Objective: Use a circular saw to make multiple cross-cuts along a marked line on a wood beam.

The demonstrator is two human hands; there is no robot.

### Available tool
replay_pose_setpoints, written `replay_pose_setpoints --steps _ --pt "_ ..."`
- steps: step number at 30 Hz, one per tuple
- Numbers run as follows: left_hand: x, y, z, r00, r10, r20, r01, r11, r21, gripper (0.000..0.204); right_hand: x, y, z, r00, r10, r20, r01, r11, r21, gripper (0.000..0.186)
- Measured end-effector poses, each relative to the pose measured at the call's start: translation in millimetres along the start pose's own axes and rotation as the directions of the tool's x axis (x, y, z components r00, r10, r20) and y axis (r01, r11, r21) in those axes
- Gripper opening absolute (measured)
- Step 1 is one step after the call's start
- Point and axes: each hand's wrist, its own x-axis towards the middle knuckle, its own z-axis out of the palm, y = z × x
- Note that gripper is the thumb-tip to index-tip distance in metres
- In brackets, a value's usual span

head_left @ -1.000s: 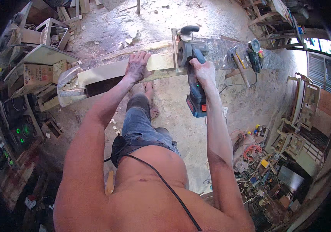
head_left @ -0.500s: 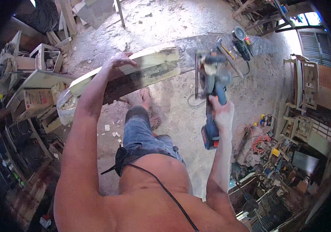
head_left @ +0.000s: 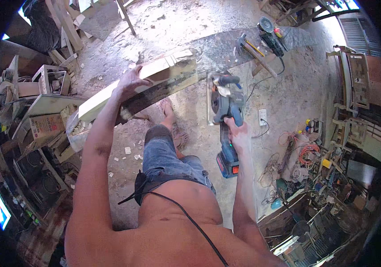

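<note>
My left hand [head_left: 131,82] rests over the top of a pale wooden beam [head_left: 106,94], thumb and fingers spread around its edges. Narrow cuts cross the beam close to its right end. The beam lies slanted along a dark, worn bench [head_left: 219,50]. In my right hand [head_left: 238,132] is a blue and black cordless circular saw [head_left: 226,104], gripped by its rear handle. The saw hangs to the right of the beam's end, apart from it, with its flat base plate toward the left.
On the bench's far right lie a hammer [head_left: 257,54] and an angle grinder [head_left: 270,38] with a cord. A white power strip [head_left: 262,117] is on the floor. Tools and coiled orange hose [head_left: 308,155] clutter the right; wood scraps and a cardboard box [head_left: 47,127] crowd the left.
The saw has come a little nearer to me and to the left, and its base has turned. My left hand stays on the beam. The whole view has shifted slightly.
</note>
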Motion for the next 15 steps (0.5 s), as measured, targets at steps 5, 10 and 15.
replay_pose_setpoints --steps 5,10,15 --pt "-19 8 18 0.988 0.07 -0.137 -0.051 0.989 0.135 0.092 29 -27 21 0.984 -0.173 0.029 0.175 0.981 -0.088 0.048" --pt "-42 -2 71 0.874 0.289 -0.392 -0.046 0.851 0.524 0.086 47 -52 43 0.981 -0.19 0.036 0.193 0.956 -0.221 0.057" --pt "-43 -12 89 0.849 0.301 -0.433 -0.055 0.867 0.495 0.082 57 -68 57 0.962 -0.238 0.133 0.271 0.889 -0.37 0.052"
